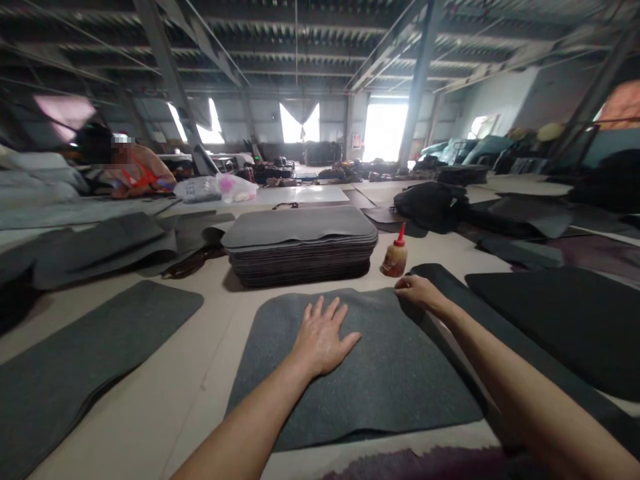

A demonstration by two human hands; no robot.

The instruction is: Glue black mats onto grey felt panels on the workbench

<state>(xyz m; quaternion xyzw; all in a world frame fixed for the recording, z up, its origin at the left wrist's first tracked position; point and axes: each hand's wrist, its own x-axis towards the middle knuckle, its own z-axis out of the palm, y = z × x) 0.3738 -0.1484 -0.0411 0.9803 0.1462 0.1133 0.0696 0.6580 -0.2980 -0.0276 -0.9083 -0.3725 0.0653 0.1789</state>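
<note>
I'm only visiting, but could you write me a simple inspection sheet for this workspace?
Surface: pale worktable, with a visible seam or line left of the front sheet.
Job's things: grey front sheet; behind it, a neat stack of sheets and an upright red-tipped bottle.
Clutter: plastic bags and a black bundle farther back.
Hands: left hand spread flat on the front sheet; right hand curled at its far right corner, grip unclear.
Cables: nothing seen for certain.
Surroundings: large hall, bright windows, a co-worker at far left.
</note>
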